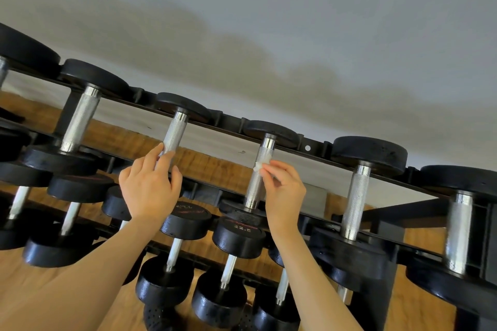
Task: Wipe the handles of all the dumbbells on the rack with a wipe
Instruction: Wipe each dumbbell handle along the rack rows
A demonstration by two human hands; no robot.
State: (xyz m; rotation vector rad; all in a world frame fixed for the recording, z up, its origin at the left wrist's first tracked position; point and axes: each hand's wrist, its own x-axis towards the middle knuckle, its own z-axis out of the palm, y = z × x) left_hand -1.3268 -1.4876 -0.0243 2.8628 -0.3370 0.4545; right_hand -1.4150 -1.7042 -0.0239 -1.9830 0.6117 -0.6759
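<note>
A black rack (317, 146) holds several black dumbbells with knurled steel handles on its top row. My right hand (285, 191) pinches a small white wipe (259, 166) against the handle of the middle dumbbell (258, 177). My left hand (149, 185) grips the lower part of the handle of the neighbouring dumbbell on the left (174, 134), fingers curled round it. Further top-row handles stand at the left (80, 118) and at the right (355, 201).
A lower row of smaller dumbbells, one marked 22.5 (239, 234), sits below my hands. Wooden floor (419, 312) shows under the rack. A pale wall (269, 21) rises behind it. A big dumbbell (457, 231) fills the right edge.
</note>
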